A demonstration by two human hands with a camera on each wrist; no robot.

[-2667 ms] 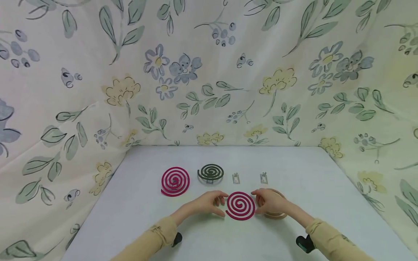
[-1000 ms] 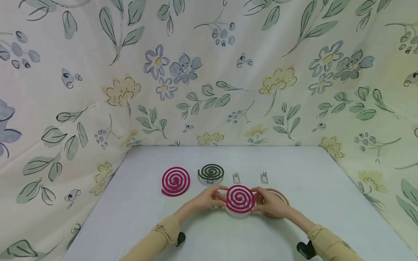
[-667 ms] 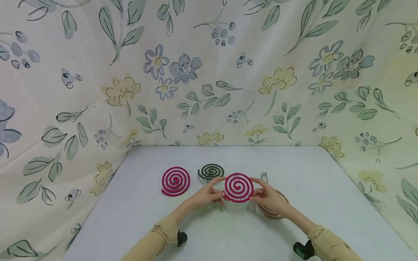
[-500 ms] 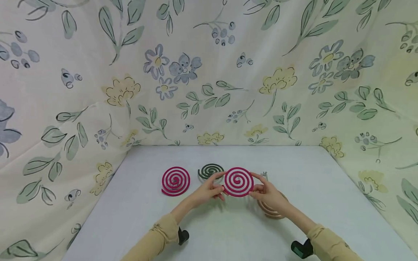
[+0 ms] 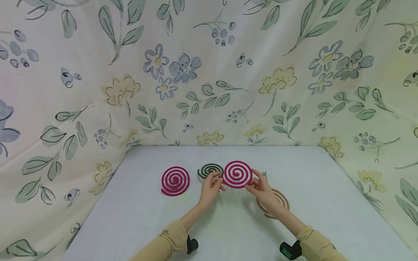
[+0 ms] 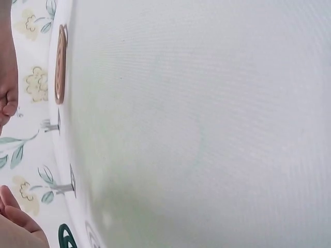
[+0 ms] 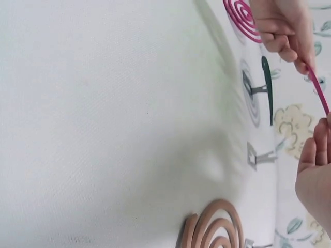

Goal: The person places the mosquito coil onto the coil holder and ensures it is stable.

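A crimson mosquito coil [image 5: 237,174] is held up between both hands, its face towards the head camera. My left hand [image 5: 210,188] pinches its left edge, and my right hand [image 5: 265,195] pinches the right edge. Edge-on in the right wrist view, the held coil [image 7: 319,93] is raised well off the table. Behind it, a small metal stand [image 7: 264,158] is mostly hidden from the head view. To the left, a dark green coil [image 7: 267,88] rests on a similar stand [image 7: 258,89]. The left hand overlaps the green coil in the head view.
Another crimson coil [image 5: 175,180] is at the far left. A brown coil [image 5: 287,203] lies on the white table [image 5: 326,203], partly behind the right hand. Beyond that hand stands another metal stand [image 5: 265,175]. A floral cloth [image 5: 209,72] hangs behind the table.
The hands reached the crimson coil, gripped its edges and lifted it from the table. It has moved up and away from me, in front of the middle stand; the other coils stay put.
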